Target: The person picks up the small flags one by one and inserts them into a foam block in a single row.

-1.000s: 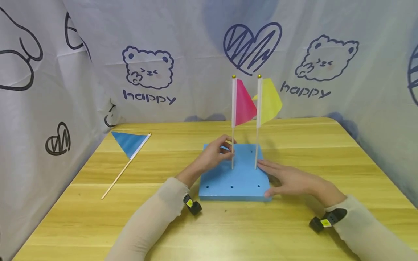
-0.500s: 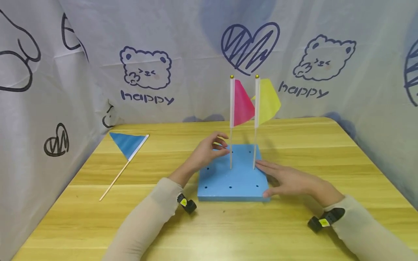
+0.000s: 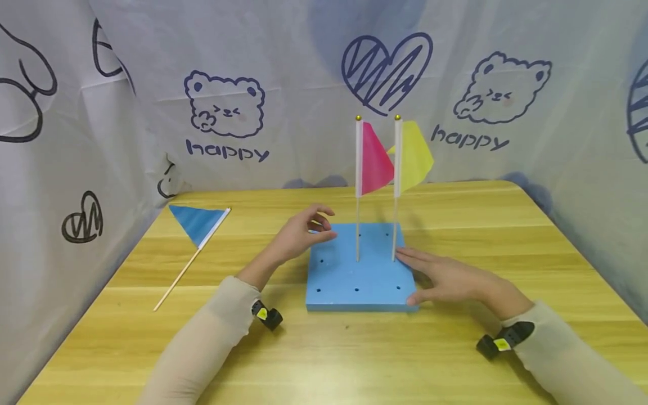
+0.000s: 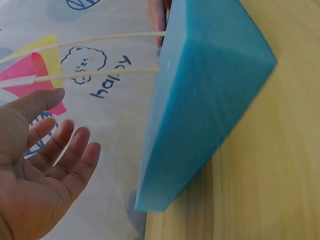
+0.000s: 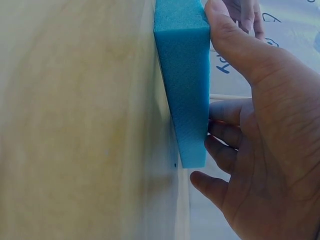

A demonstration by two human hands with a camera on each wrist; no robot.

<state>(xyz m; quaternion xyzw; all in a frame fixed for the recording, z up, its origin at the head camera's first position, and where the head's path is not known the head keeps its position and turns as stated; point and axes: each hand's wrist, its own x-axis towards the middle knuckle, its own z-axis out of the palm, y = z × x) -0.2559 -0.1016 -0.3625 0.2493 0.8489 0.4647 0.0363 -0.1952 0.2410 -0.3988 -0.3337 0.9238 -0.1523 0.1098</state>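
A blue foam block (image 3: pixel 374 278) with small holes in its top lies on the table. Two flags stand upright in it: a pink flag (image 3: pixel 376 163) at the middle and a yellow flag (image 3: pixel 415 154) to its right. My left hand (image 3: pixel 296 235) hovers by the block's back left corner, fingers loosely bent and holding nothing; the left wrist view shows the same hand (image 4: pixel 45 170) apart from the sticks. My right hand (image 3: pixel 450 280) rests on the block's right edge, its fingertips near the yellow flag's stick. In the right wrist view its thumb (image 5: pixel 235 42) touches the foam (image 5: pixel 185 75).
A blue flag (image 3: pixel 197 224) on a wooden stick lies at the table's left side. Behind the wooden table (image 3: pixel 349 360) hangs a white curtain (image 3: pixel 304 84) printed with bears and hearts.
My left hand has let go of the pink flag's stick and moved left, away from it. My right hand stays on the block, and both flags remain standing.
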